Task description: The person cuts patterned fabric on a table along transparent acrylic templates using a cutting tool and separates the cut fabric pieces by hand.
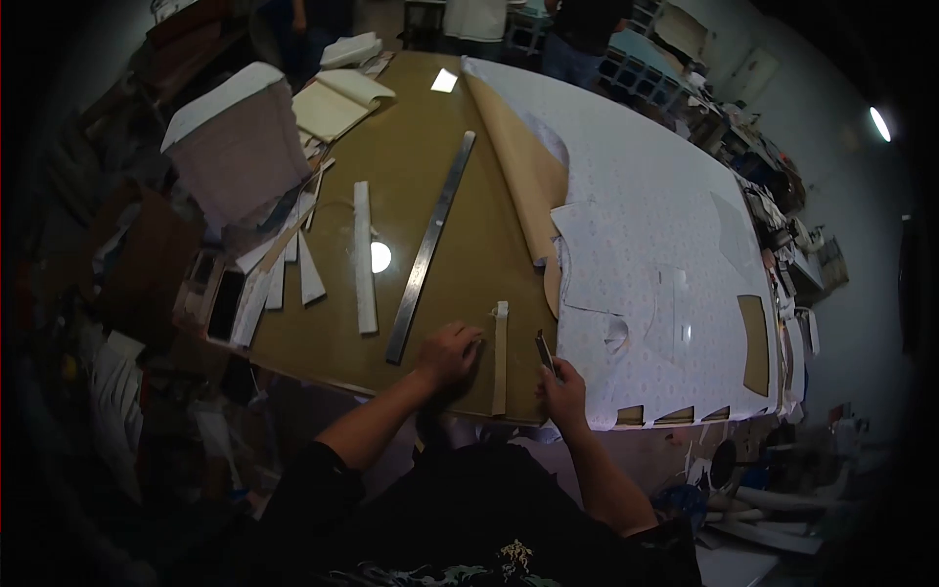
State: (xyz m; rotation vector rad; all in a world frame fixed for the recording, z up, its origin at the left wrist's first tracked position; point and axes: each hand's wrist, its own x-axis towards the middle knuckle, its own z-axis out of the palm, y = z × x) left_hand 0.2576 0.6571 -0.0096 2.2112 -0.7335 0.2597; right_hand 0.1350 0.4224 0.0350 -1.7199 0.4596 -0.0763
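Observation:
My right hand (564, 393) is closed around a utility knife (544, 350), its dark tip pointing away from me beside the edge of the white patterned sheet (636, 245). My left hand (450, 354) rests on the brown tabletop (430, 127), fingers curled in; nothing shows in it. Between my hands lies a narrow tan strip (501, 367) with a small whitish piece (502, 309) at its far end. Just left of my left hand is a long steel ruler (430, 249), set at a slant. A white strip (363, 259) lies farther left.
Brown paper (523, 176) shows under the sheet's folded edge. At the left are a pale padded block (240, 142), cream folded sheets (337, 103), several white offcuts (309, 269) and a dark phone-like object (226, 305). Other people (577, 44) stand beyond the table's far end.

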